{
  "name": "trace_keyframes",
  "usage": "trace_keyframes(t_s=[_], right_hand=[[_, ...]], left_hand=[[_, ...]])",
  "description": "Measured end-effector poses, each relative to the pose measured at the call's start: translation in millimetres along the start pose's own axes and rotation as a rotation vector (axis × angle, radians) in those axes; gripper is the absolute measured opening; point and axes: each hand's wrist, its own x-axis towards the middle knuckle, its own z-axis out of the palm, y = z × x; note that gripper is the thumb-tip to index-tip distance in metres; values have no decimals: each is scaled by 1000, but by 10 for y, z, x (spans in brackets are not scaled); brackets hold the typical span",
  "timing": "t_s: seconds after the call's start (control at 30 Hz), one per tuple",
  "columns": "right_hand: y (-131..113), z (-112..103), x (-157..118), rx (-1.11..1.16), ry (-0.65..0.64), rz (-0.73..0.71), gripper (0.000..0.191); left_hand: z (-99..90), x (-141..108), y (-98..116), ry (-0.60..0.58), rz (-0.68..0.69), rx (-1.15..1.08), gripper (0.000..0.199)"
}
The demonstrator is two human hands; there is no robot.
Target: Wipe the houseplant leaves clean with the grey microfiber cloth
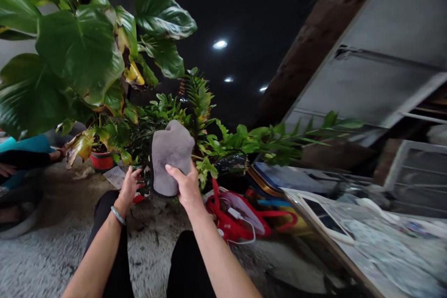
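Setting: dim interior, rough grey floor (59, 265), a dark glossy panel (209, 9) at the back with bright spots of light on it. To the right, a tabletop (394, 270) bearing a white-framed device (324, 218) with a dark screen.

Hands, two, bare. Right hand (187, 186): forearm reaching up and inward from the lower right, thumb laid across the front of the cloth, other fingers mostly hidden behind it – pinching it by its lower right side. Left hand (128, 187): forearm rising from the lower left, a pale bracelet (118, 215) at the wrist, fingers spread and slightly bent, just beside the cloth; whether the fingertips touch the leaves cannot be told.

Grey cloth (172, 149), one: plush, soft-surfaced, dark edging along the left and bottom, top rounded and lumpy; held raised in front of the foliage, between the hands.

Surroundings: large-leaved plant (77, 51), glossy green, some leaves yellowed and browned; red pot (101, 161) below it; paper tag (113, 177) near the left hand; red bag (230, 228) with a white cable (253, 228); person in teal (35, 144) at the left edge – only partly in view.
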Motion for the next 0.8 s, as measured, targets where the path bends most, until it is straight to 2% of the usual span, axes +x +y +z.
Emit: trace_keyframes(t_s=[0.07, 0.13, 0.23, 0.33, 0.43, 0.5, 0.53, 0.6, 0.7, 0.73, 0.8], right_hand=[[266, -89, -32, -60, 19, 162, 49], [561, -214, -199, -119, -8, 350, 45], [755, -374, -472, -133, -86, 453, 41], [547, -407, -431, -100, -18, 328, 44], [229, -334, -65, -97, 153, 38, 54], [143, -283, 186, -113, 243, -68, 56], [161, -270, 269, -102, 259, -37, 53], [300, -271, 305, -23, 247, 184, 42], [589, -305, 51, 119, 202, 570, 29], [646, -306, -78, 139, 189, 621, 28], [642, -262, -313, 145, 115, 597, 32]], left_hand=[[13, -10, 2, 3, 13, 20, 59], [40, -27, 2, -35, -1, -2, 59], [70, -37, 3, -86, -30, -30, 59], [49, -17, 4, -35, -5, 12, 58], [8, 4, -14, 12, 38, 60, 54], [-7, 8, -33, 18, 57, 79, 51], [-10, 9, -42, 24, 65, 87, 50], [-11, 11, -53, 39, 72, 93, 49], [-7, 15, -46, 47, 66, 69, 50], [-3, 11, -40, 44, 62, 48, 51], [12, -15, -30, 24, 54, -14, 54]])
